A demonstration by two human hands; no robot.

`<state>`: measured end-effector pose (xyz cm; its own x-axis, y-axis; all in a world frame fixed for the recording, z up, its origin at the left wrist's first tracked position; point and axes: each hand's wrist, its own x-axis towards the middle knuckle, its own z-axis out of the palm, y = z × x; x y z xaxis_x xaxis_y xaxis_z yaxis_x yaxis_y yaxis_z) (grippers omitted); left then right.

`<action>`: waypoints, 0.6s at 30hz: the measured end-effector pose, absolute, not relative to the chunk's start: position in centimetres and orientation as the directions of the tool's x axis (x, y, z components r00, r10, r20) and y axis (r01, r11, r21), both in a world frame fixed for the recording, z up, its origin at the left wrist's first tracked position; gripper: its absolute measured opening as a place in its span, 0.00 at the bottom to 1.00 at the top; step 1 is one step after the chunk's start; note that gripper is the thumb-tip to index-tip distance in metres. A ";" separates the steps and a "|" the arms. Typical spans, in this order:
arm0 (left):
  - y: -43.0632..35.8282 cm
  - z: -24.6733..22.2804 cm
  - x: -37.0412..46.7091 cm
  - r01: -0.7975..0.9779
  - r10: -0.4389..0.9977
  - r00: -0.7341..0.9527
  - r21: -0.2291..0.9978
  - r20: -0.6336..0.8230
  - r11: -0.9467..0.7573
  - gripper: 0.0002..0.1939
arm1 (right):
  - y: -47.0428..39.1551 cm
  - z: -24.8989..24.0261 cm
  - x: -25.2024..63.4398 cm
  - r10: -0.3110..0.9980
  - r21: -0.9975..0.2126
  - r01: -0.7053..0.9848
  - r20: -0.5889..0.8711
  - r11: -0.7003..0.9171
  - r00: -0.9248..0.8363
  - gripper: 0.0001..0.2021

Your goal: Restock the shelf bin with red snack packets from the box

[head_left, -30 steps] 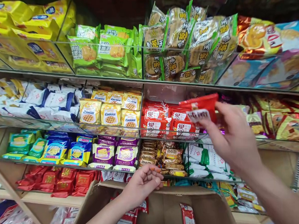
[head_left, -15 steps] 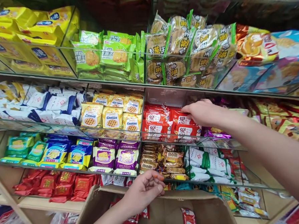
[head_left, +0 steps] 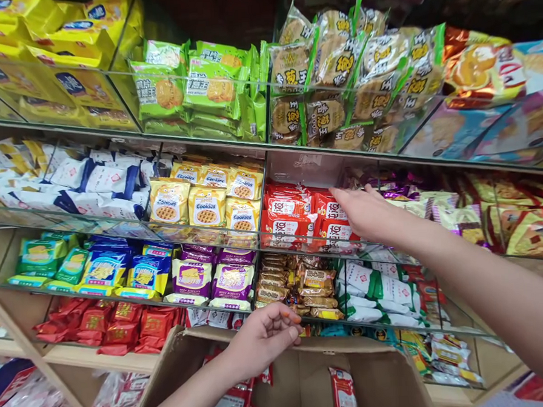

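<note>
While the right hand [head_left: 375, 217] is at the red-and-white snack packets [head_left: 289, 225] in a middle shelf compartment [head_left: 301, 165], its grip cannot be determined. Left hand [head_left: 268, 338], loosely curled, ungripping, is over the cardboard box [head_left: 303, 375] containing similar packets [head_left: 344, 393].

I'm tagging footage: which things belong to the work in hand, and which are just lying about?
In the work:
red shelf packets by the right hand
cardboard box near the left hand
red packets in the box

Background:
cookie packets
green biscuit packets
purple-and-white packets
</note>
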<state>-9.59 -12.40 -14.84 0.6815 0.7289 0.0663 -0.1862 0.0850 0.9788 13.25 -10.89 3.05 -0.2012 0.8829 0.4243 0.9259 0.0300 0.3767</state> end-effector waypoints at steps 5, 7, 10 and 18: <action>-12.4 -14.7 -9.6 -0.189 0.733 0.678 0.977 0.060 0.096 0.16 | -13.8 1.7 12.7 0.500 0.337 0.932 0.789 0.135 -0.358 0.21; -12.4 -14.6 -9.6 -0.196 0.732 0.678 0.976 0.065 0.095 0.16 | -16.2 -0.4 10.8 0.353 0.337 0.890 0.828 0.306 -0.435 0.15; -12.4 -14.4 -9.6 -0.203 0.728 0.680 0.977 0.090 0.068 0.15 | -19.5 -7.8 6.9 0.404 0.375 0.675 0.583 0.636 -0.705 0.09; -12.4 -14.6 -9.7 -0.159 0.736 0.675 0.985 0.063 0.062 0.15 | -21.2 -27.6 5.9 0.855 -0.198 0.833 0.067 0.517 -0.515 0.05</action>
